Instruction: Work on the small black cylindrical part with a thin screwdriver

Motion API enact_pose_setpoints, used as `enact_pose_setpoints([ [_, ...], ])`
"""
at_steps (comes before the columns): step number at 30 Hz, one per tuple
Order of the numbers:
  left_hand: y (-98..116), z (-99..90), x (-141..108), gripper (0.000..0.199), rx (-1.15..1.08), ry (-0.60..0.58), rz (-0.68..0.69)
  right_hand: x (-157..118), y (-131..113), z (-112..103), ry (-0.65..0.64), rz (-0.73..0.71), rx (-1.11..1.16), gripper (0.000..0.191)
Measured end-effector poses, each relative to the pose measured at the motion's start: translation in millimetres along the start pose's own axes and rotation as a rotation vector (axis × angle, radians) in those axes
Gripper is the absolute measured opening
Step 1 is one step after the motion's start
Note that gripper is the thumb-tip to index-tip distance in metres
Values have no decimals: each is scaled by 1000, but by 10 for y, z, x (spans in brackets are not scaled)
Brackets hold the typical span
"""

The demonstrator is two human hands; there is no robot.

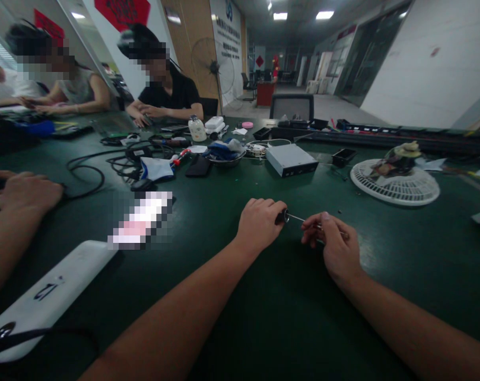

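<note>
Dark green tabletop [287,317], its surface glossy. Left foreground: 1 long white case [71,280] bearing dark characters; just beyond it, 1 bright rectangular object [145,219], its details obscured. Left of centre: tangled black cables [91,168], 1 blue-and-white cloth [158,169], 1 flat black pouch [197,166] and 1 dark bowl [226,163]. Behind these: 1 pale jar [197,129], upright. Centre: 1 silver box [289,156]. Right: 1 small black tray [344,156] near 1 round white grille [416,194]. Right rear: long black strips [406,140].

Black tool handle [281,216], silvery shaft [296,217], dark green tabletop [279,317], white grille [406,191], grey box [289,156]
</note>
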State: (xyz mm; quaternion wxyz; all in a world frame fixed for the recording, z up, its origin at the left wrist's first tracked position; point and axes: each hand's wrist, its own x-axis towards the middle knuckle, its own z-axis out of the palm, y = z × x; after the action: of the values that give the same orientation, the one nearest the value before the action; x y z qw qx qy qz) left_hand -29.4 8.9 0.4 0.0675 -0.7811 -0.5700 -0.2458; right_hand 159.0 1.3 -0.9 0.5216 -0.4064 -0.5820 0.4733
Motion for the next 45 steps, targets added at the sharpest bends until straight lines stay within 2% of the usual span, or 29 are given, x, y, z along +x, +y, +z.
enact_pose_setpoints([
  [7, 1, -9, 0, 16, -2, -12, -1, -13, -52, 0, 3, 24, -30, 43],
  [16, 10, -27, 5, 15, 1, -22, -2, 4, -29, 14, 86, 56, -53, 39],
  [22, 3, -12, 6, 14, -1, -21, 0, 8, -5, 10, 18, 26, -31, 35],
  [33, 1, -10, 3, 15, 4, -17, -1, -2, -13, -5, -16, 14, -26, 42],
  [45, 6, -16, 4, 15, 0, -25, 0, -11, -63, 7, 22, 34, -62, 44],
])
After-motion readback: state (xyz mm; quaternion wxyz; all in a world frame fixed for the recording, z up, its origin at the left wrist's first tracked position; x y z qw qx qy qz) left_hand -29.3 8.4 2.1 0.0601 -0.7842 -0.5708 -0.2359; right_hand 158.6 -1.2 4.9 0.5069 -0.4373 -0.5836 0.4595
